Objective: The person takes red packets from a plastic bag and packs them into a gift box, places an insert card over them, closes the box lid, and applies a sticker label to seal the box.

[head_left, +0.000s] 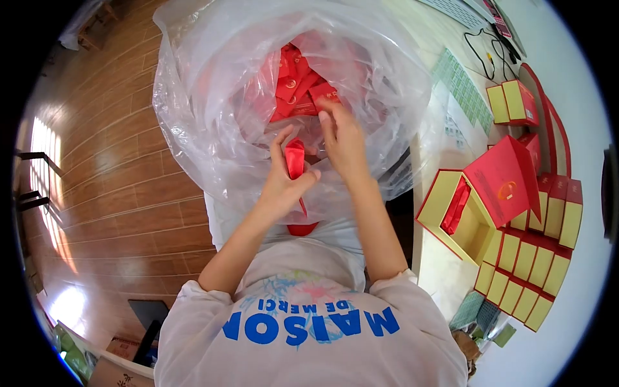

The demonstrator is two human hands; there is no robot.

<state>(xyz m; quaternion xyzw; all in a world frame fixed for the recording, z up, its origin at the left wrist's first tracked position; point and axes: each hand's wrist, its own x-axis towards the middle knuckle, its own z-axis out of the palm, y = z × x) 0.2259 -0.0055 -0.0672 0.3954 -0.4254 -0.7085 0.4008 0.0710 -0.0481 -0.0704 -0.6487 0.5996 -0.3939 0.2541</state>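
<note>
A large clear plastic bag (187,97) stands open in front of me, with many red packets (300,84) inside. My left hand (287,174) is at the near side of the bag, closed on a shiny red packet (294,158) that points upward between thumb and fingers. My right hand (343,138) reaches over the bag's opening, its fingertips at a red packet (324,92) on the near right of the pile. Whether those fingers grip it is unclear. Below my left hand, a piece of red material (302,229) lies by my lap.
On the white table (445,277) at the right, an open red and yellow box (454,242) holds red satin. Stacked red and yellow boxes (525,271) stand beyond it. Green printed sheets (461,87) and black cables (493,48) lie farther back. Wooden floor (142,193) spans the left.
</note>
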